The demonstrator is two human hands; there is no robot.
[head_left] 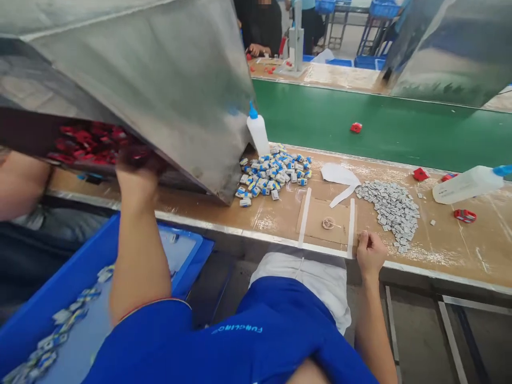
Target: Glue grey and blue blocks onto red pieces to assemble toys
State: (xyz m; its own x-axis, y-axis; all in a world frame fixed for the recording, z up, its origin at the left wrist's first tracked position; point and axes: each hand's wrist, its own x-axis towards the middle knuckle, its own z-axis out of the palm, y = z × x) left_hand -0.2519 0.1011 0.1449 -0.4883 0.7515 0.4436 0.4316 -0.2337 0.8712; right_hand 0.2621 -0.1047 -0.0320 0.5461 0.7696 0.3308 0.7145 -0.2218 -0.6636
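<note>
My left hand [138,157] reaches into the opening of a large sheet-metal bin [180,90], at a heap of red plastic parts [92,143]. Its fingers are blurred and in shadow, so I cannot tell whether they grip a part. My right hand [371,253] is closed and rests at the table's front edge, beside a taped cardboard pad [316,226]. Whatever it may hold is hidden. On the pad lies a small coiled ring [328,223]. A pile of small grey square pieces [394,210] spreads just beyond my right hand.
Blue, white and yellow blocks [276,173] are heaped by a white glue bottle [259,130]. A second bottle [468,184] leans at right near red parts [464,215]. Behind runs a green conveyor [308,109]. A blue tray [44,290] stands lower left; another person's arm [22,184] is beside it.
</note>
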